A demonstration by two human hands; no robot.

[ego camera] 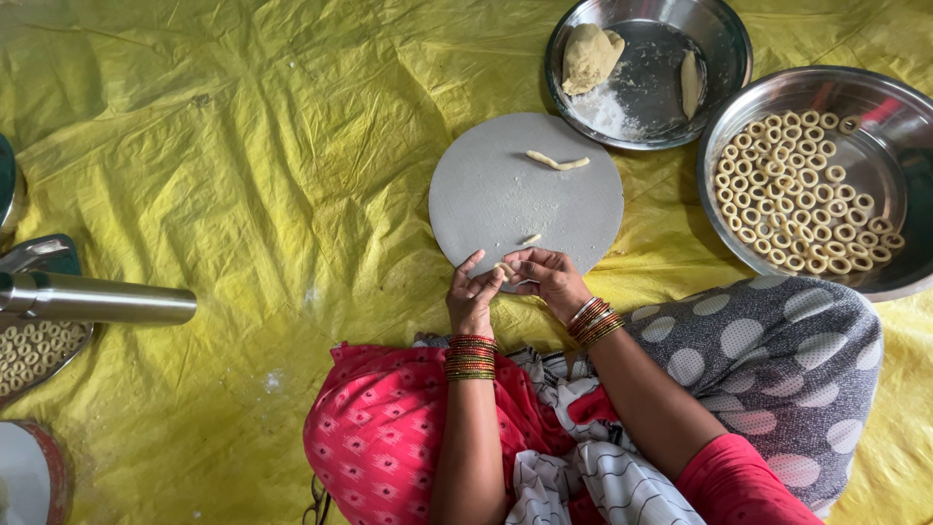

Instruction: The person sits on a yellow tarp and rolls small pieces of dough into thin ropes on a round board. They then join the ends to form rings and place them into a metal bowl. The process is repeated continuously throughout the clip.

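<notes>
My left hand (472, 296) and my right hand (550, 278) meet at the near edge of a round grey board (486, 190), pinching a small piece of pale dough (504, 268) between their fingertips. Both wrists carry stacks of red and gold bangles. On the board lie a thin dough strip (557, 162) near its far side and a short dough bit (531, 238) just beyond my fingers.
A steel bowl (724, 58) behind the board holds a dough lump (589, 56), flour and a dough roll. A larger steel bowl (880, 112) at right holds several dough rings (797, 194). Yellow sheet (243, 146) covers the floor. A steel tube (97, 298) and tray of rings (34, 350) sit left.
</notes>
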